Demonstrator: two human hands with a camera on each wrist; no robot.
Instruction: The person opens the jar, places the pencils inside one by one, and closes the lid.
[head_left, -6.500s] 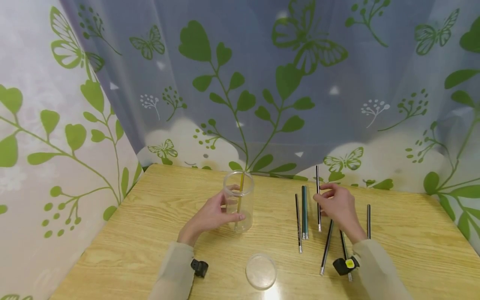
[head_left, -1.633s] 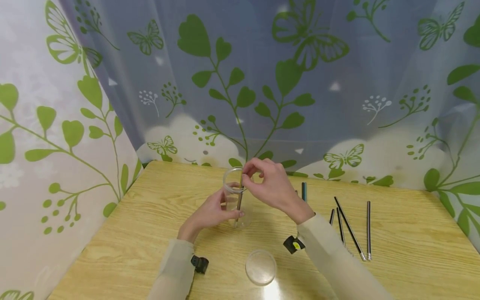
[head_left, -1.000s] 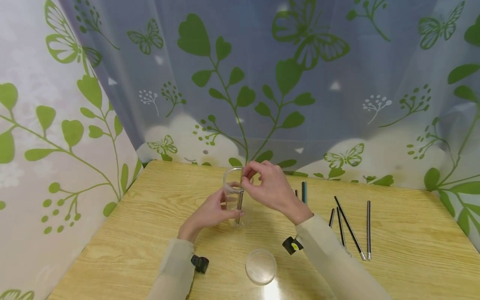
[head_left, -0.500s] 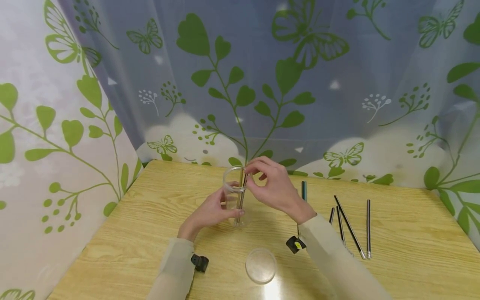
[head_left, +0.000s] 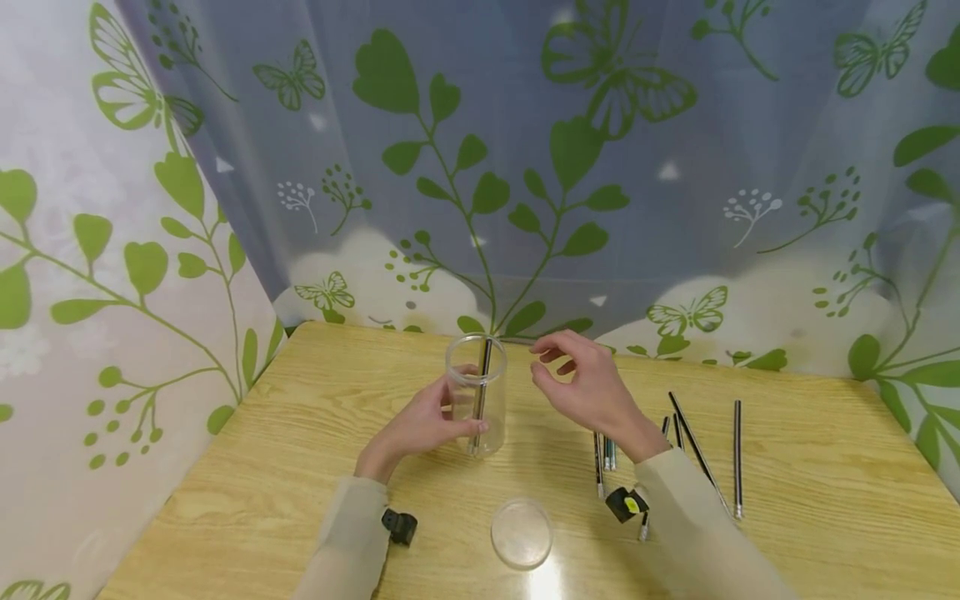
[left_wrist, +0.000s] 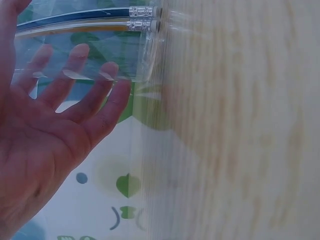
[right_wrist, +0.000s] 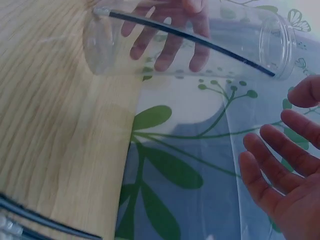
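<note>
A clear plastic jar (head_left: 495,417) stands upright on the table. My left hand (head_left: 423,425) holds it from the left, thumb across the front and fingers around the back. Inside lean a black pencil (head_left: 484,375) and a yellow pencil (left_wrist: 100,27), the yellow one mostly behind the black in the head view. Their silver ferrules sit at the jar's bottom in the left wrist view. To the right of the rim, my right hand (head_left: 588,387) hangs in the air with loosely bent fingers and nothing in them.
A round clear lid (head_left: 522,534) lies in front of the jar. At right lie several pencils, among them a black pencil (head_left: 738,458) and a green pencil (head_left: 612,455), some partly under the right arm. A patterned curtain (head_left: 480,167) hangs behind the wooden table (head_left: 300,400).
The right hand brought a black pencil from the table into the jar, let go of it and moved off to the right. The left hand stays on the jar.
</note>
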